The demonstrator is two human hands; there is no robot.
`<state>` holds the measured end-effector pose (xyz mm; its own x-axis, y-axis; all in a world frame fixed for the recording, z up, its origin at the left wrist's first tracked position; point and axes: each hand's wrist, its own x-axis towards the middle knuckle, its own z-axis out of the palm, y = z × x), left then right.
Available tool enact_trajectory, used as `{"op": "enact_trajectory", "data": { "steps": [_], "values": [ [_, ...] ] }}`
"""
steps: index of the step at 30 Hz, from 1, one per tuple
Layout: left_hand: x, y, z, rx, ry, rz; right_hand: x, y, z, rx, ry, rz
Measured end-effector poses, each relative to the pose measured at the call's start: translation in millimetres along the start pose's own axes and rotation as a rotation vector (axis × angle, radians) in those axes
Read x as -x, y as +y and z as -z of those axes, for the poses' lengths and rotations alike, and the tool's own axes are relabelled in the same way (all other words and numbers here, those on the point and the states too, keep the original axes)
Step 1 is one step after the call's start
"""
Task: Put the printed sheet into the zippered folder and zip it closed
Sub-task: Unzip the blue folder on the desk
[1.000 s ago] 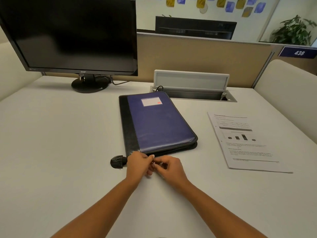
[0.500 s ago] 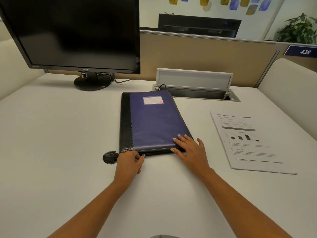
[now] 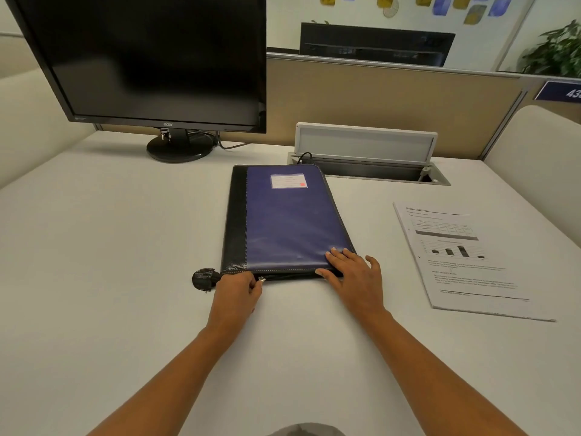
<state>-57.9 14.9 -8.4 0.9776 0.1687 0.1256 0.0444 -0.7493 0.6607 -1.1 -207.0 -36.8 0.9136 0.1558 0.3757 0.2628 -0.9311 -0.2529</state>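
A white desk (image 3: 94, 247) fills most of the view. At its far left a black monitor (image 3: 147, 58) is stood on a round base (image 3: 179, 149), its screen dark, with a cable (image 3: 232, 145) trailing from behind the base. To the right, a cable box (image 3: 371, 171) is set into the desktop with its grey lid (image 3: 364, 143) raised. A tan partition (image 3: 377, 105) is seen behind. Beyond it, what appears to be a second monitor (image 3: 377, 44), a plant (image 3: 556, 51) and coloured wall shapes (image 3: 440, 4) are visible.
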Motion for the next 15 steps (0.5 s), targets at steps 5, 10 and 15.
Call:
{"op": "enact_trajectory", "data": {
  "steps": [5,10,15],
  "values": [
    [2,-5,-2,-0.004,0.042,-0.011,2,-2,-1,-0.010,0.034,0.006],
    [4,-6,-8,-0.098,0.088,0.035,2,-3,-1,-0.087,0.081,0.012],
    [3,-5,-16,-0.387,0.021,0.062,2,-1,-3,-0.096,0.044,-0.031]
  ]
}}
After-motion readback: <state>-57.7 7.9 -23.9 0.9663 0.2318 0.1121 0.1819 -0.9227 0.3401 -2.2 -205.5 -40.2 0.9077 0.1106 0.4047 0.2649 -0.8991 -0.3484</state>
